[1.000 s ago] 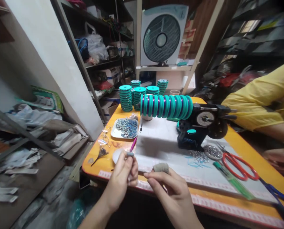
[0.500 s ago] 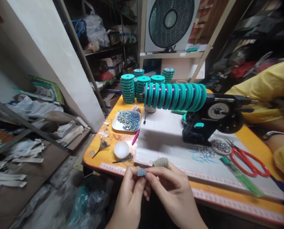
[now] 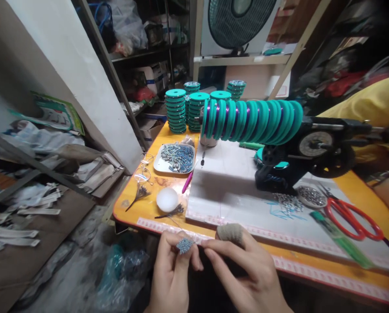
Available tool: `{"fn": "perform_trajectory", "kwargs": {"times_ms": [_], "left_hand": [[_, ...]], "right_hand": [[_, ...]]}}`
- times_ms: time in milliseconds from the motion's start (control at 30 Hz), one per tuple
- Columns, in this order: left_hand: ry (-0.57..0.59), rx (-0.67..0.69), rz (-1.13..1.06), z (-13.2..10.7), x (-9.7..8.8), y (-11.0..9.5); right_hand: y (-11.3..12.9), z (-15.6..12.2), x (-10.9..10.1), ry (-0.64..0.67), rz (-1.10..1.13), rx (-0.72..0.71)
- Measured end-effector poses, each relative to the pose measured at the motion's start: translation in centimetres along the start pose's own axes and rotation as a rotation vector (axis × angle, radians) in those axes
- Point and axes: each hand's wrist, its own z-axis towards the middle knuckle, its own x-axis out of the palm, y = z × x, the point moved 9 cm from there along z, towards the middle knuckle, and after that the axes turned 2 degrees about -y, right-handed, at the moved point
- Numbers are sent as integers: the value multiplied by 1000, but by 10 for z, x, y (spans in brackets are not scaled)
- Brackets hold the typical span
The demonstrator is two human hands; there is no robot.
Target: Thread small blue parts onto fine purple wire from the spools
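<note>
My left hand (image 3: 171, 274) is closed round a bundle of thin pieces with small blue-grey heads (image 3: 184, 246), heads upward. Just right of it, my right hand (image 3: 249, 269) pinches with thumb and forefinger. What lies in that pinch is too small to make out. A grey cloth wrap (image 3: 229, 233) covers one of its fingers. Both hands are held at the table's near edge. Two similar dark bundles lie beyond them, one at the left (image 3: 138, 195) and one (image 3: 173, 211) beside a white dome-shaped object (image 3: 167, 199).
A white tray (image 3: 158, 163) holds small blue-grey pieces, near a purple-handled tool (image 3: 187, 182). A black winding machine (image 3: 276, 174) carries teal spools (image 3: 253, 121); more spools (image 3: 175, 111) stand stacked behind. Red-handled scissors (image 3: 354, 219) and a green cutter (image 3: 341, 239) lie right. A yellow-sleeved person (image 3: 370, 102) sits beyond.
My hands have drawn slightly apart, the left moving left with the bundle, whose heads show more fully. The right hand has shifted right. The view has tilted down a little.
</note>
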Motion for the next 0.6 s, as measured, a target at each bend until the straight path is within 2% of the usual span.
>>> {"fn": "perform_trajectory", "kwargs": {"times_ms": [100, 233, 600], "left_hand": [[22, 66, 30, -2, -4, -2], [40, 110, 73, -2, -2, -4], [42, 109, 49, -2, -1, -2]], "right_hand": [[3, 0, 4, 61, -37, -40], [4, -1, 5, 78, -33, -55], [3, 0, 4, 71, -4, -23]]}}
